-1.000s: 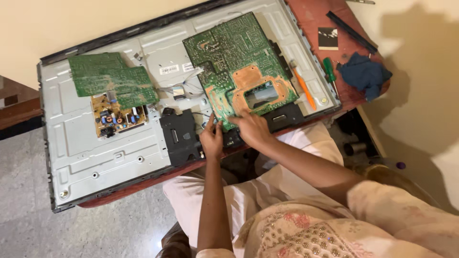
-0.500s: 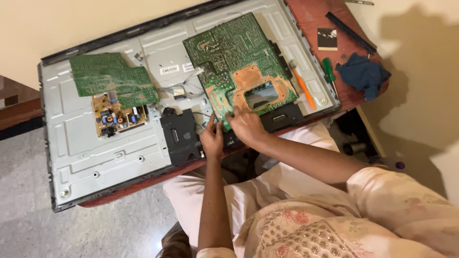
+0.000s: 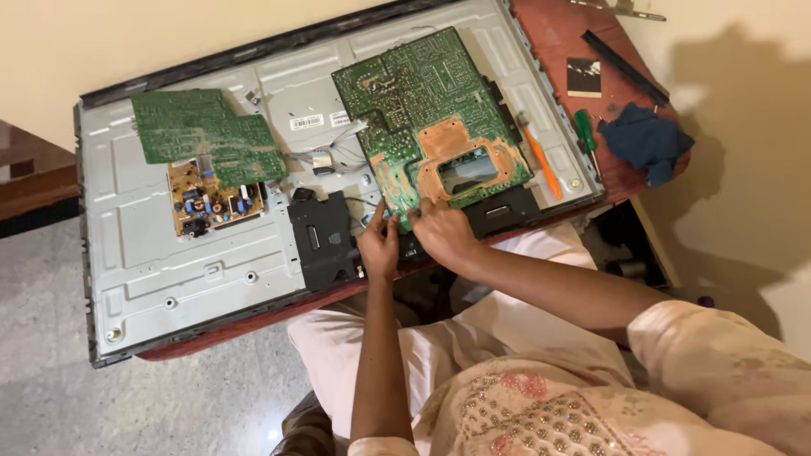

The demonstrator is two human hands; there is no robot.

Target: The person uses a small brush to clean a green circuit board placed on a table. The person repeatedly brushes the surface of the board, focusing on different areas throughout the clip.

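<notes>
- Head view: I see an opened flat-panel television point(image 3: 211, 270) lying back-side up on a reddish-brown surface point(image 3: 549, 34), its grey metal chassis exposed.
- My left hand point(image 3: 380, 245) sits at the near edge of the large green circuit board point(image 3: 422, 101), fingers curled and pinching at the board's lower left corner; I cannot tell what, if anything, is between the fingertips.
- My right hand point(image 3: 443, 232) lies just beside it, fingers bent and gripping the board's near edge, below the copper-coloured patch with the rectangular cutout.
- The large board rests tilted on the chassis, right of centre, touching both hands.
- A black plastic block point(image 3: 321, 241) sits just left of my left hand.
- A smaller green board point(image 3: 203, 135) lies at the left of the chassis, with a tan power board point(image 3: 215, 198) partly tucked under it.
- An orange-handled tool point(image 3: 541, 160) lies along the panel's right edge; a green-handled screwdriver point(image 3: 585, 131) and a crumpled blue cloth point(image 3: 646, 139) rest on the surface further right.
- A long black strip point(image 3: 625, 67) lies near the surface's far corner.
</notes>
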